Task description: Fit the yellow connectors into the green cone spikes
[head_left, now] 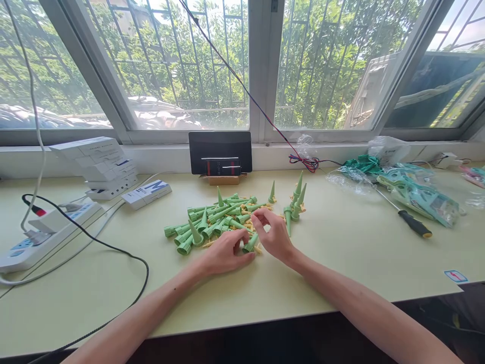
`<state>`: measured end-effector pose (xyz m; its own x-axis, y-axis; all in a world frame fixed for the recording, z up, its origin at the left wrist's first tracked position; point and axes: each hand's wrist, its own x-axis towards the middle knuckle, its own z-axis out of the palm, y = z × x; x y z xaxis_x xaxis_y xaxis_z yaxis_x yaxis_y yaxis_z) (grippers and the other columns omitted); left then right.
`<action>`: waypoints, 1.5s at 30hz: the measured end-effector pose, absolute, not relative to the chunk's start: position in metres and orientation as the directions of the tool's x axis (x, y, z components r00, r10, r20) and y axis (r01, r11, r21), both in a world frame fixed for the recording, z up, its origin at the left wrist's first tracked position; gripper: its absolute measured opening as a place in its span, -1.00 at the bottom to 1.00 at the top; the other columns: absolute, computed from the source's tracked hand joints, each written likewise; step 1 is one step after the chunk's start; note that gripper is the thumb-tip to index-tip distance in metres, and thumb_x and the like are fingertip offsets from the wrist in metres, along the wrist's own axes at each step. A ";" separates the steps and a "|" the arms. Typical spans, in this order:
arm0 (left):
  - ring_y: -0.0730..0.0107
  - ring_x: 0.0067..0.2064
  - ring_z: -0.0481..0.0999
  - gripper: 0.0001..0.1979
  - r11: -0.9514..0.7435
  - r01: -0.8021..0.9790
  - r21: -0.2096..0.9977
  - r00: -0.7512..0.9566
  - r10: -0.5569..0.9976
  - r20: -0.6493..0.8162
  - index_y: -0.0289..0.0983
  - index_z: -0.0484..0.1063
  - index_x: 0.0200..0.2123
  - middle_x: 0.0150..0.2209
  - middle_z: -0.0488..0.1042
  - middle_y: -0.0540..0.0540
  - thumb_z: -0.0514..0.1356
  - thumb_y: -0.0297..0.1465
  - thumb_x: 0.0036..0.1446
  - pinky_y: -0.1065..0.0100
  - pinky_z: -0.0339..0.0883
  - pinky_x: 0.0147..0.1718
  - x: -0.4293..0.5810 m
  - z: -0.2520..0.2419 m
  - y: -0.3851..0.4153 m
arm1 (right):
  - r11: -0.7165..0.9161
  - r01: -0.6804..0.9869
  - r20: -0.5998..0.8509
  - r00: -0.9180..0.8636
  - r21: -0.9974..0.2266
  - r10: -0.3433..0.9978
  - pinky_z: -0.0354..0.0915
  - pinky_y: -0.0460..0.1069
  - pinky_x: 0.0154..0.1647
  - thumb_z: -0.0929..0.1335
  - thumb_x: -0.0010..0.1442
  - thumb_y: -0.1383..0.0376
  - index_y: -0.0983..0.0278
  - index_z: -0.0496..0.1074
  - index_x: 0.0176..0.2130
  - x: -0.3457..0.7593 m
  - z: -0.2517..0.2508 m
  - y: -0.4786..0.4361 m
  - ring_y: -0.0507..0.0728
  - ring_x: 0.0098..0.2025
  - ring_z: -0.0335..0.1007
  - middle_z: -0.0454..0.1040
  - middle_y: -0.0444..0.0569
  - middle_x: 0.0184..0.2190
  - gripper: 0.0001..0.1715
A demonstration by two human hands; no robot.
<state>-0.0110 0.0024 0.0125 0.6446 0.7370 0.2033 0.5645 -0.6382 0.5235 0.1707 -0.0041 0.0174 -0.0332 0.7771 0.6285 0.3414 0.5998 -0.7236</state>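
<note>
A heap of green plastic cone spikes with open ribbed ends lies in front of me, small yellow plastic pieces mixed in. My left hand rests low at the near side of the heap, thumb and curled fingers on either side of one green cone spike. Just right of it, my right hand reaches over the heap's edge with thumb and index fingertips pinched close to yellow pieces; whatever is in the pinch is too small to make out. Several green spikes with yellow pieces fitted stand upright beyond my right hand.
A dark tablet with a phone leans at the window. White boxes, a power strip and a black cable lie left. On the right are a screwdriver and plastic-bagged green parts.
</note>
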 end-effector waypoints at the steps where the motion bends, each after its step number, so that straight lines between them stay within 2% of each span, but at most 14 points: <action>1: 0.49 -0.49 0.23 -0.78 -0.635 0.559 0.533 0.644 0.737 0.203 -0.24 0.26 -0.36 -0.50 0.28 0.08 0.24 -0.28 0.09 0.42 0.12 -0.48 -0.011 0.013 0.002 | 0.600 0.343 0.628 -0.035 -0.723 0.777 0.37 -0.04 -0.31 0.26 0.33 0.23 0.25 0.39 -0.27 0.171 0.017 -0.004 0.06 -0.38 0.40 0.48 -0.06 -0.38 -0.82; 10: 0.53 -0.48 0.19 -0.78 -0.591 0.517 0.619 0.620 0.757 0.205 -0.24 0.18 -0.41 -0.45 0.26 0.08 0.23 -0.39 0.03 0.46 0.13 -0.52 -0.010 0.016 0.002 | 0.603 0.342 0.631 -0.037 -0.721 0.775 0.36 -0.05 -0.34 0.27 0.32 0.24 0.27 0.39 -0.28 0.170 0.019 -0.005 0.05 -0.41 0.39 0.47 -0.07 -0.40 -0.82; 15: 0.56 -0.48 0.19 -0.81 -0.484 0.418 0.768 0.550 0.808 0.210 -0.25 0.22 -0.36 -0.40 0.23 0.07 0.23 -0.37 0.08 0.46 0.20 -0.52 -0.010 0.016 0.004 | 0.610 0.326 0.643 -0.008 -0.723 0.766 0.38 -0.06 -0.35 0.27 0.32 0.25 0.26 0.39 -0.26 0.170 0.019 -0.005 0.04 -0.41 0.40 0.49 -0.07 -0.39 -0.84; 18: 0.56 -0.46 0.25 -0.78 -0.400 0.314 0.861 0.461 0.857 0.230 -0.25 0.23 -0.35 -0.36 0.23 0.06 0.26 -0.35 0.08 0.46 0.27 -0.51 -0.011 0.016 0.007 | 0.613 0.317 0.649 0.013 -0.724 0.761 0.39 -0.06 -0.34 0.28 0.31 0.24 0.25 0.40 -0.25 0.170 0.018 -0.004 0.04 -0.41 0.40 0.49 -0.07 -0.38 -0.85; 22: 0.56 -0.49 0.29 -0.72 -0.287 0.204 0.936 0.353 0.913 0.203 -0.24 0.20 -0.35 -0.36 0.21 0.07 0.29 -0.29 0.08 0.47 0.27 -0.58 -0.011 0.020 0.009 | 0.609 0.315 0.644 0.009 -0.728 0.765 0.40 -0.06 -0.35 0.28 0.32 0.24 0.25 0.40 -0.25 0.170 0.017 -0.004 0.05 -0.39 0.41 0.49 -0.06 -0.38 -0.84; 27: 0.58 -0.52 0.32 -0.70 -0.260 0.144 0.955 0.258 0.941 0.218 -0.23 0.17 -0.37 -0.43 0.16 0.11 0.30 -0.32 0.09 0.46 0.31 -0.54 -0.012 0.026 0.009 | 0.596 0.326 0.626 -0.014 -0.734 0.779 0.36 -0.07 -0.40 0.27 0.31 0.23 0.26 0.40 -0.26 0.169 0.018 -0.004 0.05 -0.41 0.38 0.48 -0.06 -0.39 -0.83; 35: 0.54 -0.46 0.31 -0.66 -0.266 0.137 0.954 0.183 0.954 0.239 -0.23 0.17 -0.39 -0.39 0.14 0.08 0.34 -0.30 0.02 0.49 0.31 -0.58 -0.010 0.028 0.008 | 0.583 0.336 0.592 -0.087 -0.739 0.801 0.33 -0.07 -0.44 0.27 0.30 0.24 0.26 0.39 -0.27 0.169 0.015 -0.002 0.05 -0.41 0.36 0.49 -0.03 -0.36 -0.83; 45: 0.53 -0.42 0.30 -0.68 -0.335 0.211 0.918 0.196 0.935 0.296 -0.24 0.19 -0.39 -0.36 0.15 0.06 0.32 -0.27 0.05 0.53 0.25 -0.60 -0.010 0.025 0.009 | 0.578 0.347 0.576 -0.122 -0.738 0.808 0.32 -0.07 -0.45 0.29 0.29 0.24 0.25 0.40 -0.29 0.169 0.013 -0.001 0.05 -0.42 0.35 0.49 -0.05 -0.36 -0.84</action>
